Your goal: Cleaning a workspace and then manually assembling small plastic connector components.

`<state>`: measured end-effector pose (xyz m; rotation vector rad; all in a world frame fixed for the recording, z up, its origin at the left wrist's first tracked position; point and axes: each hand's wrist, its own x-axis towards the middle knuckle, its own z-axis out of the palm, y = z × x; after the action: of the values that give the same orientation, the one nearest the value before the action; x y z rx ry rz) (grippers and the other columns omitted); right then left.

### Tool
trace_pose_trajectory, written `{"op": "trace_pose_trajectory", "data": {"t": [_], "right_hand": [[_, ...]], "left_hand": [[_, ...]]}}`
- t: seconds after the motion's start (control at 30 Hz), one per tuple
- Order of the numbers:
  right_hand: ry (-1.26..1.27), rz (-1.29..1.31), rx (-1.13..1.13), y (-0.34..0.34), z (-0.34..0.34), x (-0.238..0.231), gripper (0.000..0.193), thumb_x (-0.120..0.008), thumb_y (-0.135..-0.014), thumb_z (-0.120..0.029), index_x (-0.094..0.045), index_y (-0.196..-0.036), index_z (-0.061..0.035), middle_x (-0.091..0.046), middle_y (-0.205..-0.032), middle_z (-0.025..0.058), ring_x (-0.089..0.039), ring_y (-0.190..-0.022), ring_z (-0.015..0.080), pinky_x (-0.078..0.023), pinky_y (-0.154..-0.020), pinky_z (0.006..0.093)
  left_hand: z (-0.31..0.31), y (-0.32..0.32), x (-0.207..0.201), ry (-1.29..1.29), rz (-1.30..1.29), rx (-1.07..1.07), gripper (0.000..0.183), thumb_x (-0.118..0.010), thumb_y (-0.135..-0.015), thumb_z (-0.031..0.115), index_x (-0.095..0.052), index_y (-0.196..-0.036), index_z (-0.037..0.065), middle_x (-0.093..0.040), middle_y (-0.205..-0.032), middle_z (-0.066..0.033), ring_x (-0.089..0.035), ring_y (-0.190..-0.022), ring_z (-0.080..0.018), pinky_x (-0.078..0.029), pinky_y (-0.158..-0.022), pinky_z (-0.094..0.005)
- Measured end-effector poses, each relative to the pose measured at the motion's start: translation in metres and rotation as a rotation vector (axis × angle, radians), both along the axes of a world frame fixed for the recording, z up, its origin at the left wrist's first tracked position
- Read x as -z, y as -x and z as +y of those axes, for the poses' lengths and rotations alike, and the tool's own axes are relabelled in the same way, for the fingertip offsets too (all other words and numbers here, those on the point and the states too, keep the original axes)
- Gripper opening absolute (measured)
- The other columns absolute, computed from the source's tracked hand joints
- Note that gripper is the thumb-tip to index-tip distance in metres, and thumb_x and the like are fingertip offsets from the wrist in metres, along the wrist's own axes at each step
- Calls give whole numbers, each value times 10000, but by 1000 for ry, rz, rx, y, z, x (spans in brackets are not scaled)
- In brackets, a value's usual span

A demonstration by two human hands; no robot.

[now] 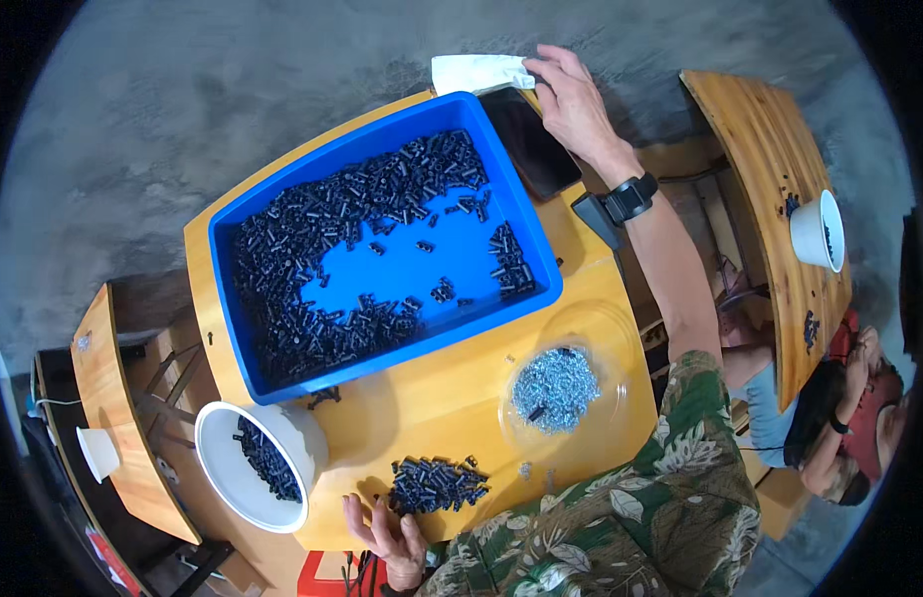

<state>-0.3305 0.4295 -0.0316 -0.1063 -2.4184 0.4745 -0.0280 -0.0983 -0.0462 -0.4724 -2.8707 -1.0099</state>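
White sheet (476, 73) at the far edge of the tabletop (432, 408) meets the right hand (576, 109); whether gripped or merely touched cannot be determined. Left hand (392, 540), fingers loosely parted, sits beside a black parts pile (437, 486). Farther out: white tub (308, 448), silvery pieces (559, 388), blue bin (412, 360) holding similar black parts (322, 219)

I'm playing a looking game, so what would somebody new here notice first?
Probably the big blue tray on the yellow table, with lots of little black pieces inside. Then perhaps the shiny, silvery-blue bits in a clear round dish, nearer the person, toward the table's right side. The right hand might catch the eye too, stretched out to something white and paper-like at the far edge.
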Motion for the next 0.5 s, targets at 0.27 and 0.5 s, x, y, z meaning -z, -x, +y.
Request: {"op": "trace_pose_trajectory", "data": {"t": [0.27,0.5], "right_hand": [[-328,-222,-182,6,-16,0,408,-512,-957,-163,-520,-1347,-44,-503,-1411,139,-409,-1346,316,-293,-1147,448],[-259,-341,-151,24,-10,9,444,-473,-994,-246,-469,-1388,-41,-503,-1394,158,-428,-1315,336,-320,-1108,466]], "left_hand": [[0,-1,-1,61,67,10,396,-558,-964,243,-479,-1274,9,-331,-1421,-319,-318,-1334,-501,-315,-1070,-613],[4,6,4,36,88,15,391,-577,-948,229,-497,-1240,-18,-357,-1410,-303,-355,-1301,-495,-319,-1054,-631]]}}
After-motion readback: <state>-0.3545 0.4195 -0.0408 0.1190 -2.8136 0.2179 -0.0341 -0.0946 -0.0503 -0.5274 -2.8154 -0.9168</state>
